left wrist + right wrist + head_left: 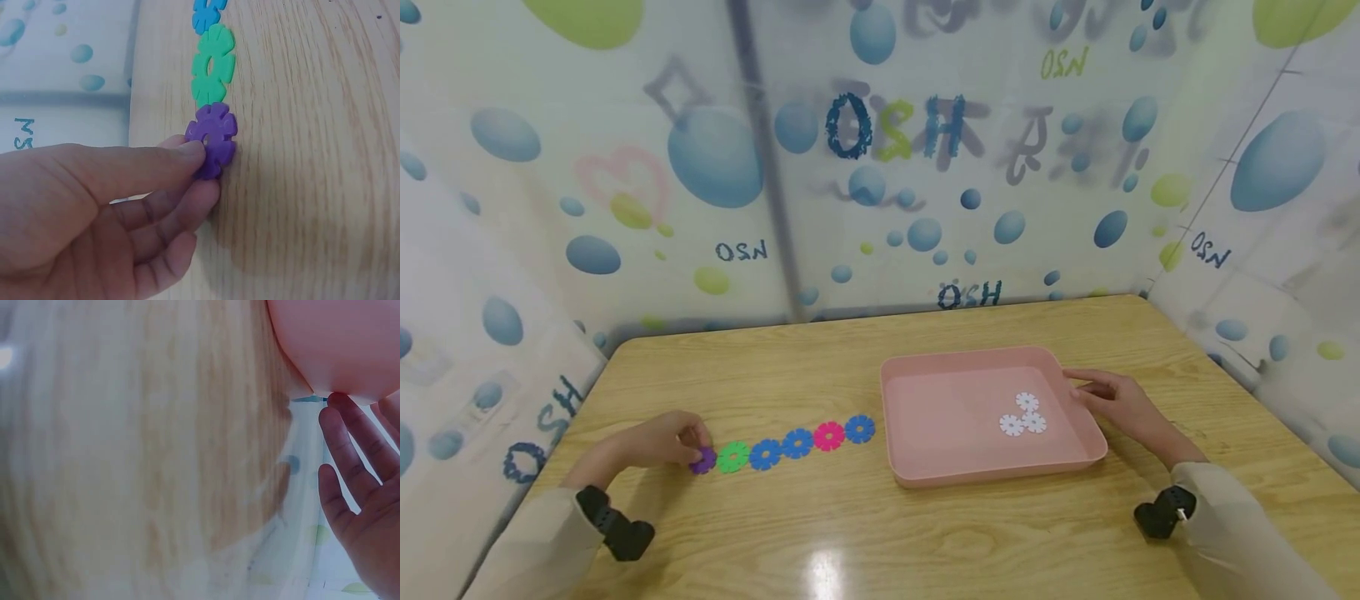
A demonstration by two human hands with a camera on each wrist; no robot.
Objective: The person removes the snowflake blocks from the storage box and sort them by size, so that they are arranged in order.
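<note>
Pinched between thumb and fingers of the left hand point(658, 442), a purple snowflake disc point(703, 460) sits at the left end of a row of interlocking plastic discs on the wooden table point(820, 533). The left wrist view shows the thumb lying across the disc's near edge while the curled fingers support it from below, and the purple disc touches the green disc point(213, 64) next to it.

From left to right the row runs purple, green, 2 blue discs point(780, 449), 1 pink disc point(829, 435) and 1 more blue disc point(859, 428), each touching the next, slanting slightly toward the far side as it goes right.

Just right of the row stands a pink tray point(910, 467). Inside it, toward its right side, 3 white discs point(1023, 414) lie clustered and touching.

At the tray's right rim rests the right hand point(1116, 402), fingers straight and relaxed, fingertips touching the rim and gripping nothing. The right wrist view, blurred, shows those fingers point(350, 450) extended against the tray's pink edge.

Both wrists wear black camera mounts over pale sleeves. A curtain printed with blue and green bubbles encloses the table on the left, far and right sides.
</note>
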